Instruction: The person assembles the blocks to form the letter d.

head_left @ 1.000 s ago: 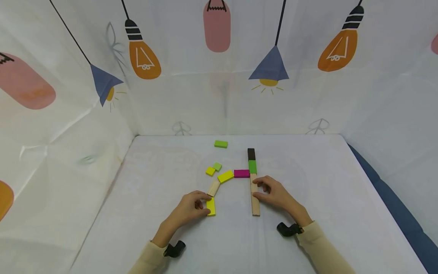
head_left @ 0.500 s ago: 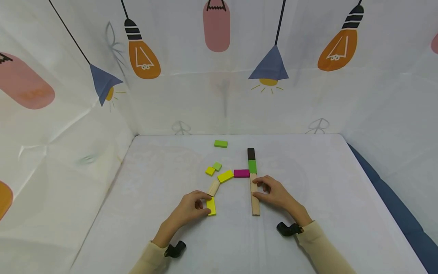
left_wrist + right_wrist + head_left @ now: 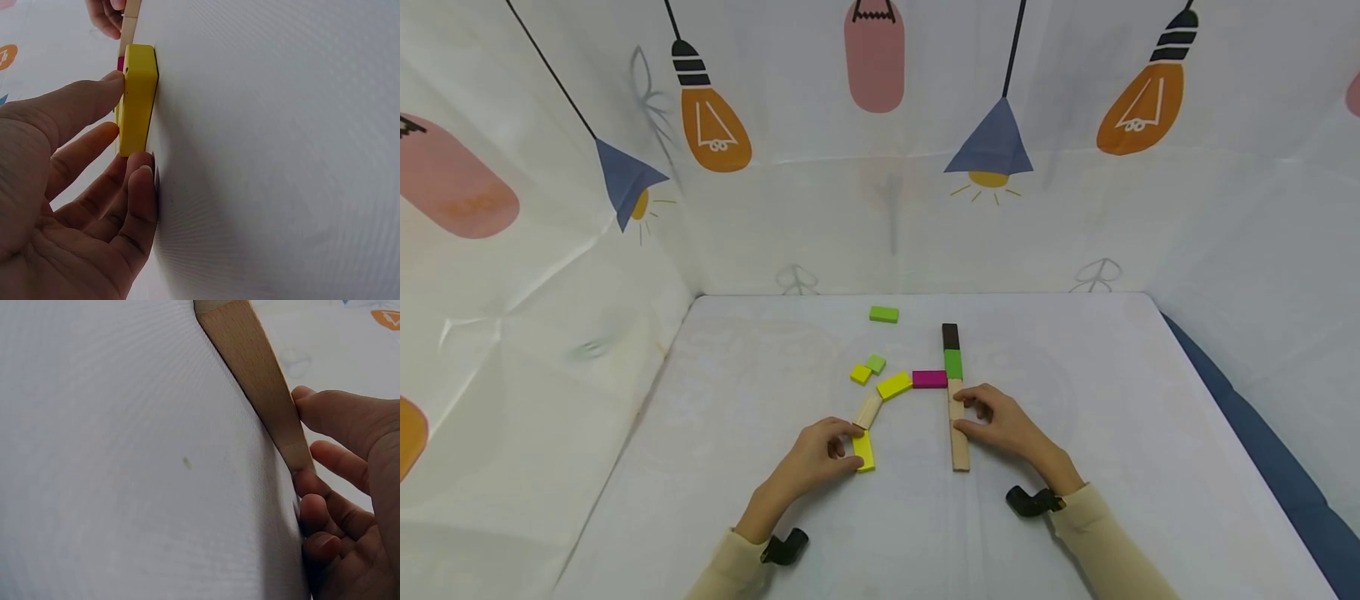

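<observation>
My left hand (image 3: 811, 457) pinches the yellow block (image 3: 863, 451) between thumb and fingertips; the block lies flat on the table (image 3: 1097, 367), long axis running 12 to 6 o'clock, its far end touching the small wooden block (image 3: 869, 411), which angles toward 1 o'clock. My right hand (image 3: 1006, 423) grips the long wooden stick (image 3: 957, 433) from its 3 o'clock side, fingers curled against its edge; the stick also runs 12 to 6, with the green block (image 3: 953, 364) and dark block (image 3: 951, 336) in line at its far end. Block and stick lie parallel, with bare table between. Each hand is nearer its own piece. A pink block (image 3: 929, 379) and a second yellow block (image 3: 894, 385) bridge across at 12 o'clock. Open room lies at 6 o'clock and out toward 3 and 9 o'clock; table edges well apart.
</observation>
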`<state>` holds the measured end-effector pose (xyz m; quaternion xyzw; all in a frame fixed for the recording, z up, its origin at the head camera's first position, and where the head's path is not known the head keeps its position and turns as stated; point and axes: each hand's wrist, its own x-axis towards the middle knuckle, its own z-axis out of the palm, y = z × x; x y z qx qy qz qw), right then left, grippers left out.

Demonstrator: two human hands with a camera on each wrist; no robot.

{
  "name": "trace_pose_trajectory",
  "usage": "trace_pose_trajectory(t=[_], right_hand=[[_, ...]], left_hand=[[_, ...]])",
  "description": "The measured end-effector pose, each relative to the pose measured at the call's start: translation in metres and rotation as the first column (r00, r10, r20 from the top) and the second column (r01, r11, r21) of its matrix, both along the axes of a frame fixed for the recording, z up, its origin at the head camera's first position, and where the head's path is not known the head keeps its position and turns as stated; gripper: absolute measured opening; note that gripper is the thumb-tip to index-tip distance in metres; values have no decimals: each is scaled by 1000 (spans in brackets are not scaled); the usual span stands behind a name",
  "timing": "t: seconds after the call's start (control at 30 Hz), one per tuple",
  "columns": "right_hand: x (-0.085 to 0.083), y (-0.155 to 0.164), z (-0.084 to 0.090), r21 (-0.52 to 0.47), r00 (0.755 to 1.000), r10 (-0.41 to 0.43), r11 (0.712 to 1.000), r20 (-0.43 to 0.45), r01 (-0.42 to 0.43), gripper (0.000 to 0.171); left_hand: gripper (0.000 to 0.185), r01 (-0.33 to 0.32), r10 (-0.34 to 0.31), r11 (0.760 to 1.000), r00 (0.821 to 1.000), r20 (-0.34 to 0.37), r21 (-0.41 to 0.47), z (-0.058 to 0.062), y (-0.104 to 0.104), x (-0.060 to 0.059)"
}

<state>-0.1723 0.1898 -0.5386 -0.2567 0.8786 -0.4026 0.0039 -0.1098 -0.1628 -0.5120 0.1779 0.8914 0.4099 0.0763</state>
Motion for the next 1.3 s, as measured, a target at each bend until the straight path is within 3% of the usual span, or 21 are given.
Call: trace_pose_trajectory(t=[0.53, 1.3], right_hand=[[1, -1, 2, 3, 1000, -12, 1000, 14, 12, 42], [2, -1, 4, 8, 1000, -11, 1000, 2, 11, 42]], left_hand=[[37, -17, 18, 999, 1000, 9, -29, -1, 0, 1], [36, -35, 34, 999, 998, -47, -11, 0, 5, 5]])
